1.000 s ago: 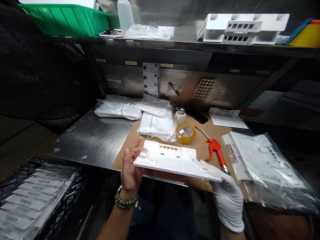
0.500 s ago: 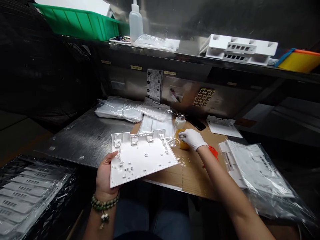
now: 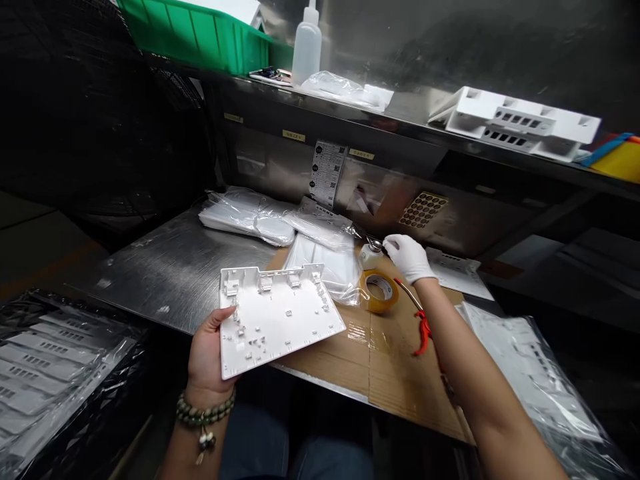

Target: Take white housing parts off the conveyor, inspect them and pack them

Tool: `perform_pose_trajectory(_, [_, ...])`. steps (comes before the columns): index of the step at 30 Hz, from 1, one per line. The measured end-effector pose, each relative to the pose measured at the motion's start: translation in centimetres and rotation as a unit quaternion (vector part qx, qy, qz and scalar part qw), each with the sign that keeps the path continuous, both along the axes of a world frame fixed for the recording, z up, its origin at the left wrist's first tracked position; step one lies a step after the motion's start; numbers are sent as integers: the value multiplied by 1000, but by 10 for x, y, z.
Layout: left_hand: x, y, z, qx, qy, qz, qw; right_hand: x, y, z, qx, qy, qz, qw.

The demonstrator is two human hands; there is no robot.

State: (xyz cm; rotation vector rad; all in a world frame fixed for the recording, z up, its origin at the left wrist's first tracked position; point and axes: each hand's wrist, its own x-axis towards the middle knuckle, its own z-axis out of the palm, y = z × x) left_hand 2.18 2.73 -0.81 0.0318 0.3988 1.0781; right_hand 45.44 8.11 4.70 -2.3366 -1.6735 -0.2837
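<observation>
"Five slotted panels [image 3: 53,345], at minimum, lay at far left. How far along was that group?"

"Judged finished: they looked covered in clear film. Next along, the left hand [image 3: 209,350] gripped one white panel [image 3: 277,327] by its left edge, thumb on top, ribbed face up, at the near edge of the worktop [image 3: 165,267]. No film covered it, so judged unfinished."

"And further right?"

"The gloved right hand [image 3: 409,259] had its fingertips drawn together just beside the small bottle [image 3: 370,256]; could not tell whether that grip held anything. The rear panel [image 3: 460,277] lay unbagged, also judged unfinished. The bagged panel stack [image 3: 533,367] looked done, as far as the view showed."

"Counts, same direction?"

"Slotted panels: five or more, overlap prevented a total. White panel: one, in the left grip. Bag piles [image 3: 245,217]: two, sheets uncounted. Small bottle: one. Tape roll [image 3: 367,300]: one. Red air gun [image 3: 423,330]: one, partly hidden. Rear panel: one. Bagged panel stack: one, number inside unclear."
</observation>
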Motion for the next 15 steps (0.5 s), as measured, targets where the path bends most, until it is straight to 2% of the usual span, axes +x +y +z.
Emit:
perform_pose_trajectory(4, [6,1,8,-27,-2,3,1000,2,31,6,-33,-5,1,999])
perform_pose_trajectory(8, [14,3,23,-5,-9,10,1000,0,39,8,-51,8,0,999])
perform_pose_trajectory(12, [25,7,35,66,-4,-5,998,-11,25,19,-16,46,-9,999])
perform_pose_trajectory(15, [34,9,39,92,-4,-9,996,-48,-12,26,65,89,8,994])
